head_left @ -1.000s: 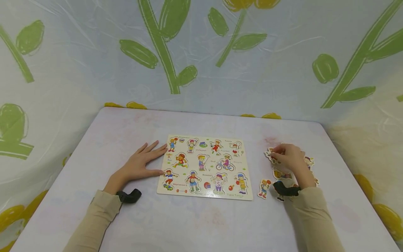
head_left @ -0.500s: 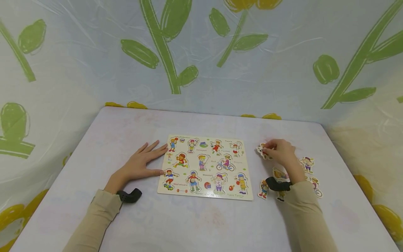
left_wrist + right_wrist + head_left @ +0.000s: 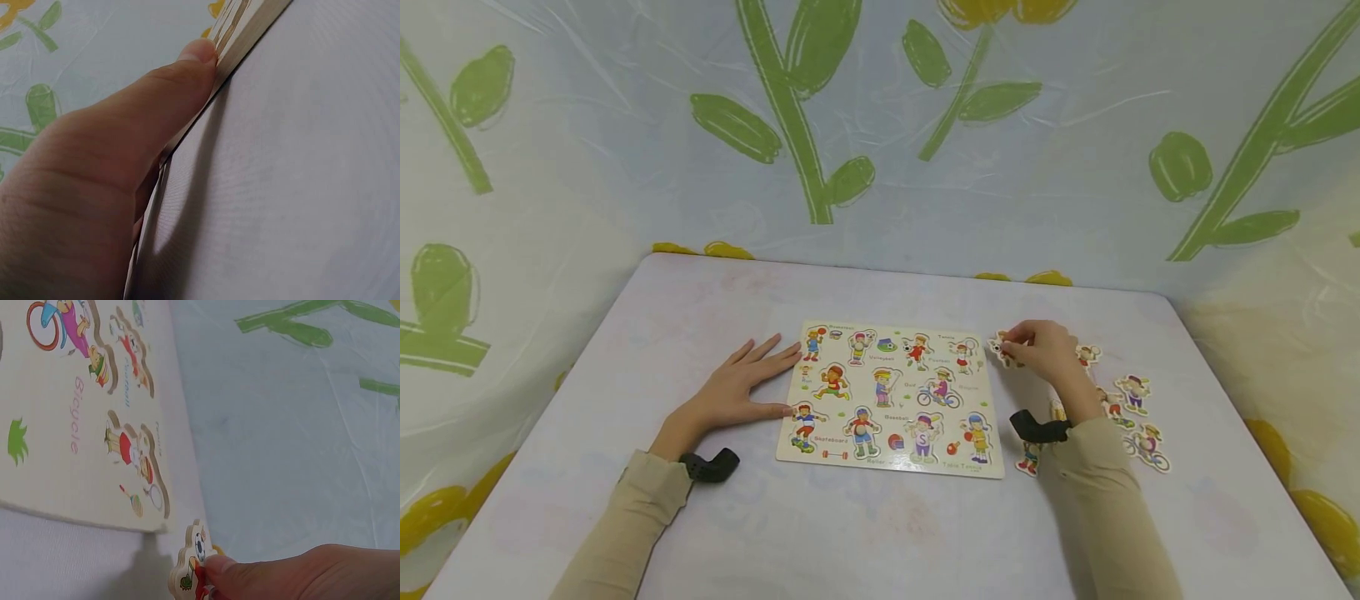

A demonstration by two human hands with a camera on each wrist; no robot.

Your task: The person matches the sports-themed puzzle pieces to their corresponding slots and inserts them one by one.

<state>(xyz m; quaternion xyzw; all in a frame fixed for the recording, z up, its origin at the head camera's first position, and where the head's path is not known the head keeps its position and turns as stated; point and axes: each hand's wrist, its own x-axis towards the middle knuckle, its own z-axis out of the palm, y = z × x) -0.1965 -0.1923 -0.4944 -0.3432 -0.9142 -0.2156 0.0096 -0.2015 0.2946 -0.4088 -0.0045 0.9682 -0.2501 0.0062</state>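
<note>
A flat puzzle board [image 3: 865, 392] with cut-out recesses of children at sports lies on the table. My left hand [image 3: 730, 387] rests at its left edge with fingers spread, and in the left wrist view the thumb [image 3: 197, 53] touches the board's side. My right hand [image 3: 1041, 350] pinches a football-player puzzle piece [image 3: 1002, 348] between thumb and fingers, just off the board's upper right corner. In the right wrist view a printed ball and red clothing show on that football-player piece [image 3: 194, 565], near the tennis recess [image 3: 134, 453]; the fingers behind it are mostly hidden.
Right of the board lie several loose puzzle pieces, among them a cyclist [image 3: 1147, 448], a baseball player [image 3: 1133, 393] and a tennis player [image 3: 1087, 356]. The right forearm partly covers others. A patterned cloth wall [image 3: 880, 208] stands behind the table.
My right hand has moved left and slightly away from me with the football-player piece, from the loose pieces to near the board's upper right corner. The left hand has stayed put.
</note>
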